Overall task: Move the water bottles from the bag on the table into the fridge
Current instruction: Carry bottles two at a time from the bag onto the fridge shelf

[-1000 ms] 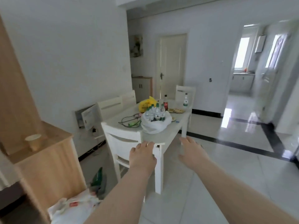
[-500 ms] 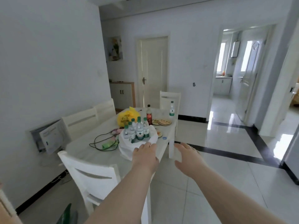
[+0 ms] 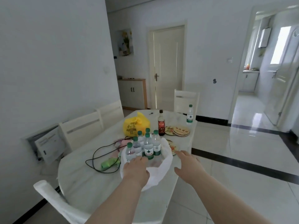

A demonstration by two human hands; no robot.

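Hands, left (image 3: 135, 169) and right (image 3: 188, 165), spread empty over white table (image 3: 84, 188) flanking bottle bag (image 3: 159, 172).

A yellow bag (image 3: 136, 125), a dark sauce bottle (image 3: 161, 124) and round coasters (image 3: 180, 130) lie beyond the hands; a black cable (image 3: 97, 156) loops left of them.

White walls (image 3: 56, 54), glossy tiled floor (image 3: 242, 143)
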